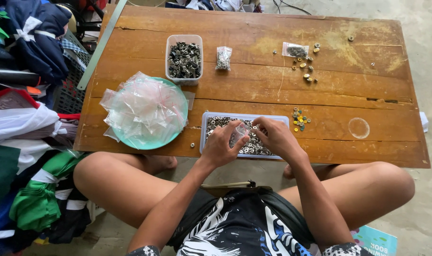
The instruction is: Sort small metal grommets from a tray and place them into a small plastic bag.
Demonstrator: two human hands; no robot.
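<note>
My left hand (224, 143) and my right hand (274, 136) meet over a shallow clear tray (204, 124) full of small silver metal rings, at the near edge of a low wooden table (254, 90). Between the fingers of both hands is a small clear plastic bag (239, 133), held just above the rings. The left hand pinches the bag's left side. The right hand's fingertips touch its right side.
A green plate (125, 140) heaped with empty clear bags lies left of the tray. Behind stand a clear tub of dark metal parts (184, 59), a filled small bag (223, 58), another bag with loose fasteners (295, 50), and coloured pieces (300, 119). Clothes (26, 123) pile up on the left.
</note>
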